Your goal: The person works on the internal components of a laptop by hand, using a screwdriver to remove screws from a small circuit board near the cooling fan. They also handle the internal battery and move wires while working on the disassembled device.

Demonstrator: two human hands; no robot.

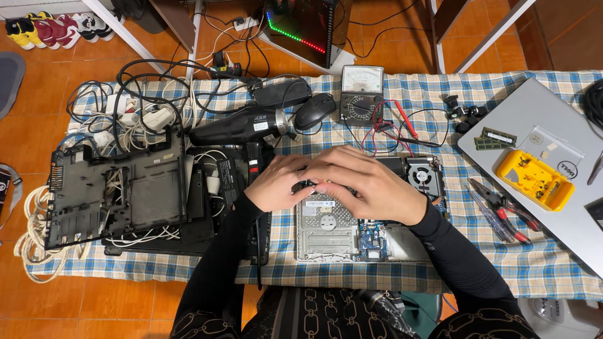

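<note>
My left hand and my right hand meet over an opened laptop base lying on a checked cloth. Their fingertips press together on a small part at the top of the silver metal drive bay, and that part is hidden under the fingers. A cooling fan shows just right of my right hand. The blue circuit board edge sits below my right wrist. Both arms wear black sleeves.
A black laptop bottom cover lies left, with tangled cables behind it. A black heat gun, mouse and analog multimeter sit behind. Right: pliers, a yellow screw tray, a closed silver laptop.
</note>
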